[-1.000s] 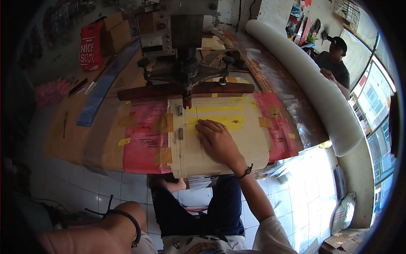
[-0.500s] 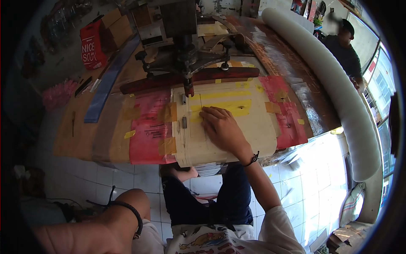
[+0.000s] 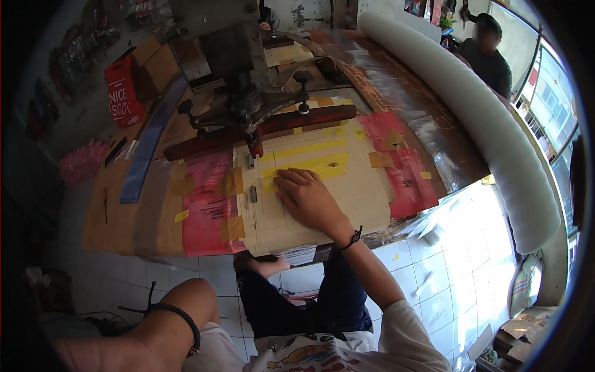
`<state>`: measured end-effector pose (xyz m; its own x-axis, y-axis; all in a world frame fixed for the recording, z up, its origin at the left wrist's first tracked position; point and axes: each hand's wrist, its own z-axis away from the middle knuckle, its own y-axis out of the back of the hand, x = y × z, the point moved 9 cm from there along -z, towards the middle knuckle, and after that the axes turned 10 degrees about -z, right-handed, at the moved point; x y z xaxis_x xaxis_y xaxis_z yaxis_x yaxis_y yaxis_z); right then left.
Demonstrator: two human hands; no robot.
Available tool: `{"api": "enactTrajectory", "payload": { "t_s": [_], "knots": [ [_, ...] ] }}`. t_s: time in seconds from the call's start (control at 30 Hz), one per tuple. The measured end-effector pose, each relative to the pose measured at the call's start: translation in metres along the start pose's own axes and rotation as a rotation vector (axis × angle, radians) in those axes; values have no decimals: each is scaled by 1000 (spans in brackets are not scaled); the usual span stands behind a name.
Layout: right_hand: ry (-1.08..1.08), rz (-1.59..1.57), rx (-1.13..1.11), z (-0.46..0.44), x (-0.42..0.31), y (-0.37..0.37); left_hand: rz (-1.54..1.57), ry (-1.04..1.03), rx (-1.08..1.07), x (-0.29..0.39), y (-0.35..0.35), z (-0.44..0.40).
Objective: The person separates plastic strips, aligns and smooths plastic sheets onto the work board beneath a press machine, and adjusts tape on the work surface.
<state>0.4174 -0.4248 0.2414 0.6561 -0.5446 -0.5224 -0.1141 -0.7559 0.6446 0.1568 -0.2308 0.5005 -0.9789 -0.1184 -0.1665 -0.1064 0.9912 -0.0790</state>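
My right hand lies flat, palm down, on a cream board, its fingertips at the yellow tape strips. Nothing shows in its grasp. A small dark metal block sits left of the fingers on the board. Red sheets are taped at both sides of it with brown tape. Above the board stands a dark clamp-like press head with a long dark red bar. My left forearm, with a black band, is bent at the lower left; its hand's fingers are out of frame.
A long white foam roll runs along the right side. A blue strip and a red bag lie at the left. Another person is at the far right. Flattened cardboard is stacked at the lower right.
The view has shifted, so the table and press head appear further left and the board lower. My right hand stays flat on the board. The other person's posture has changed.
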Motion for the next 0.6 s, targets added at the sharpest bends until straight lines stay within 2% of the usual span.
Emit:
{"api": "enactTrajectory", "payload": {
  "t_s": [0.6],
  "knots": [
    [-18,11,-26,-2,0,-1,82,63,55,-22,2,12]
  ]
}}
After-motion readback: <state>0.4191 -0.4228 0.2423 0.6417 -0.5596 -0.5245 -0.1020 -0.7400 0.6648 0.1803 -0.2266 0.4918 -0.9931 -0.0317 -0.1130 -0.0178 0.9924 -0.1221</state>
